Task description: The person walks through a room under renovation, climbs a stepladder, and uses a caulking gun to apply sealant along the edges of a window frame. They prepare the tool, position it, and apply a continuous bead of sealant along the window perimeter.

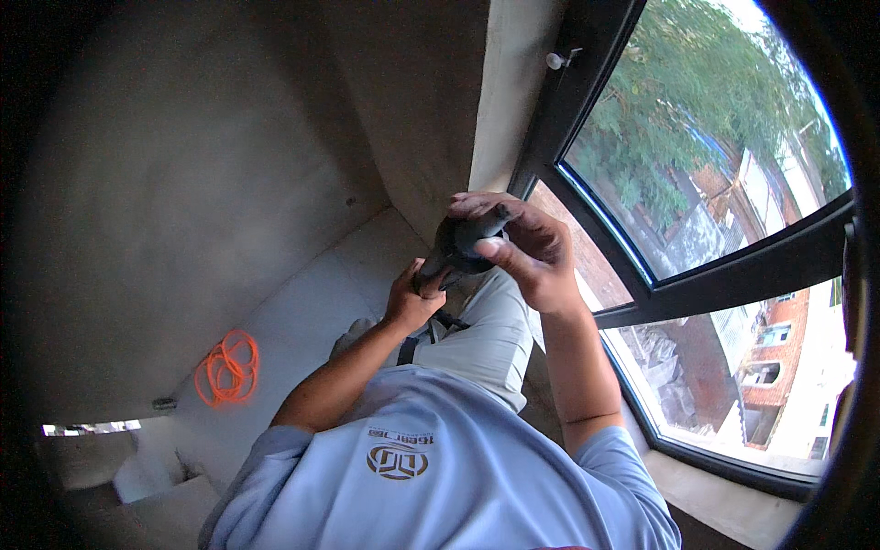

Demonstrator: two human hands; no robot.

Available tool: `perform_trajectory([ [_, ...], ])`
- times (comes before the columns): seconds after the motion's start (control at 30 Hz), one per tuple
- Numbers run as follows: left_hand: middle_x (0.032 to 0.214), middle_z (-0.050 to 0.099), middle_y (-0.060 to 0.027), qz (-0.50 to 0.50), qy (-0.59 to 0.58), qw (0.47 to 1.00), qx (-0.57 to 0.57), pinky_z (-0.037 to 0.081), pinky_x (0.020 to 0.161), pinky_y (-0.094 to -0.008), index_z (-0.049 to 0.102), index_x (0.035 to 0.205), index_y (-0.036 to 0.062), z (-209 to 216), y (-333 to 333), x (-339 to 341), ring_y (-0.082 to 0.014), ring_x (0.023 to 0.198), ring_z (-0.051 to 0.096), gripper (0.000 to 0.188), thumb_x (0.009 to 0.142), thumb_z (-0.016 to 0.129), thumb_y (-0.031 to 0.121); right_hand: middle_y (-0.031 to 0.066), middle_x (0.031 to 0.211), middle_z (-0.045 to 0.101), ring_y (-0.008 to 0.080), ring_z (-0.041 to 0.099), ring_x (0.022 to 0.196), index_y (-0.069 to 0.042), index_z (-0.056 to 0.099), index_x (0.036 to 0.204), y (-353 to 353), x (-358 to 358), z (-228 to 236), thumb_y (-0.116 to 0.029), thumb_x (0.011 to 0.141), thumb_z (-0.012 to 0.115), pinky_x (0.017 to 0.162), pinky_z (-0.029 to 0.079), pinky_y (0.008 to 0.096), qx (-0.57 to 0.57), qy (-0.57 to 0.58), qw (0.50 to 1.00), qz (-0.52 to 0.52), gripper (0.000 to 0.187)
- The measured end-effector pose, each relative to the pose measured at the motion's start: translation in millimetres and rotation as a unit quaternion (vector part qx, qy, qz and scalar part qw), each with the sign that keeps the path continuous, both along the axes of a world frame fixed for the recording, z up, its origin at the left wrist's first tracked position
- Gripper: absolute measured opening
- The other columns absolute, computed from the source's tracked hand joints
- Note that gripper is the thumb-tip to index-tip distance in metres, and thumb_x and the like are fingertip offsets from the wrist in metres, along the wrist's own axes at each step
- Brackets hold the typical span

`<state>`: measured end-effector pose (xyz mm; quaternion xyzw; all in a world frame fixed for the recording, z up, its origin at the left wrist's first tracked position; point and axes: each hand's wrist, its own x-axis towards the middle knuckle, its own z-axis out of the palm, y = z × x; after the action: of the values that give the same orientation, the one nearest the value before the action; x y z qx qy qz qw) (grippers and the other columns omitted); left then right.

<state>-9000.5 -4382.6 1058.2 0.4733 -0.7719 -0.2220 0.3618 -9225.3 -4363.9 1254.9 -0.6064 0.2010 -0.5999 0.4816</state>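
A dark hand-held power tool (456,242), drill-like in shape, is held between my two hands in front of my waist. Its round front end and stubby tip face up toward me. My left hand (412,301) is closed round its lower part, where a handle seems to be. Around the front collar my right hand (532,247) is wrapped, with the thumb on the near side and the fingers over the far side. My legs and the tool's own body hide its underside, and a dark strap or cable shows below it.
To my right is a dark-framed window (655,298) with a small light knob (554,60) on its frame; trees and buildings show outside. A coil of orange cord (226,368) lies on the pale floor (307,284) at left. Grey walls (202,165) meet in a corner ahead.
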Motion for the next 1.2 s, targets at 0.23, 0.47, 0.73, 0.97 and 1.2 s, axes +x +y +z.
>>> perform_trajectory([
  [0.23, 0.105, 0.066, -0.0198, 0.005, -0.016, 0.999, 0.033, 0.044, 0.101, -0.0485, 0.058, 0.118, 0.0078, -82, -73, 21, -0.042, 0.101, 0.063, 0.046, 0.076, 0.074, 0.02, 0.0182, 0.14, 0.056, 0.0289, 0.053, 0.131, 0.001, 0.06, 0.129, -80, 28, -75, -0.026, 0.081, 0.083, 0.11, 0.04, 0.043, 0.0, 0.04, 0.999, 0.003, 0.059],
  [0.47, 0.095, 0.064, -0.0165, 0.016, -0.012, 1.0, -0.003, 0.051, 0.081, -0.0439, 0.056, 0.105, 0.0054, -79, -64, 24, -0.0391, 0.093, 0.065, 0.036, 0.072, 0.071, 0.012, 0.0143, 0.141, 0.056, 0.0227, 0.051, 0.132, 0.001, 0.043, 0.148, -85, 37, -106, -0.016, 0.073, 0.089, 0.114, 0.034, 0.0372, -0.002, 0.047, 0.999, 0.022, 0.089],
  [0.73, 0.088, 0.066, -0.0137, -0.087, 0.026, 0.974, 0.209, 0.051, 0.081, -0.039, 0.06, 0.106, 0.003, -32, -68, 45, -0.0278, 0.083, 0.065, 0.042, 0.069, 0.075, 0.016, 0.0179, 0.12, 0.064, 0.0352, 0.058, 0.123, 0.006, 0.044, 0.145, -104, 44, -103, -0.03, 0.066, 0.089, 0.111, 0.038, 0.0488, -0.068, -0.038, 0.993, 0.089, 0.098],
  [0.97, 0.081, 0.07, -0.0124, -0.182, 0.037, 0.965, 0.188, 0.054, 0.074, -0.0377, 0.068, 0.09, 0.0022, -8, -79, 49, -0.0254, 0.076, 0.069, 0.029, 0.069, 0.077, 0.02, 0.0179, 0.11, 0.067, 0.037, 0.063, 0.115, 0.005, 0.044, 0.145, -102, 51, -76, -0.036, 0.064, 0.085, 0.115, 0.035, 0.0506, -0.087, -0.06, 0.99, 0.092, 0.1],
  [1.2, 0.093, 0.068, -0.0158, -0.059, -0.009, 0.979, 0.192, 0.052, 0.081, -0.0368, 0.059, 0.114, 0.0031, 15, -79, 35, -0.0286, 0.085, 0.065, 0.047, 0.068, 0.07, 0.009, 0.0172, 0.11, 0.068, 0.0362, 0.064, 0.115, 0.009, 0.041, 0.145, -107, 62, -60, -0.04, 0.066, 0.084, 0.116, 0.033, 0.0506, -0.055, -0.08, 0.995, 0.018, 0.102],
])
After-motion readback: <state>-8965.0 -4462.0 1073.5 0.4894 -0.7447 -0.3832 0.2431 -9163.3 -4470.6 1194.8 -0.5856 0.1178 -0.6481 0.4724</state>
